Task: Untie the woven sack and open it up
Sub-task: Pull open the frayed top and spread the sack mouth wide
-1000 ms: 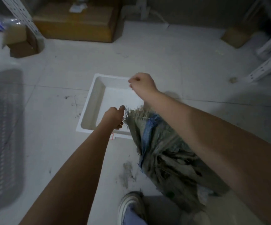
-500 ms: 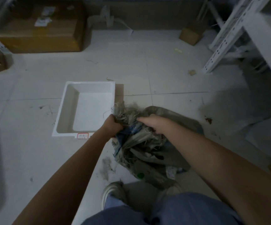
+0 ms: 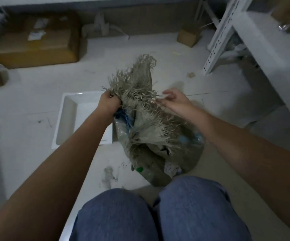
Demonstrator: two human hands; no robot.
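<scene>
A grey-green woven sack (image 3: 151,133) with a badly frayed mouth stands on the floor in front of my knees. Its frayed top flap rises upright between my hands. My left hand (image 3: 108,103) is closed on the left side of the sack's mouth, where blue plastic shows underneath. My right hand (image 3: 172,100) pinches loose frayed strands at the right side of the mouth, fingers partly spread. Plastic items with a green cap show through the sack's lower part. No tie is visible.
A white shallow tray (image 3: 67,119) lies on the floor left of the sack. Cardboard boxes (image 3: 34,47) sit at the back left, a small box (image 3: 187,36) at the back. A white metal shelf rack (image 3: 227,33) stands at the right. My knees (image 3: 158,214) are below.
The sack's frayed top now stands up taller and spreads wider. My right hand has moved from the middle of the mouth out to the right edge. The camera has tilted down and nearer.
</scene>
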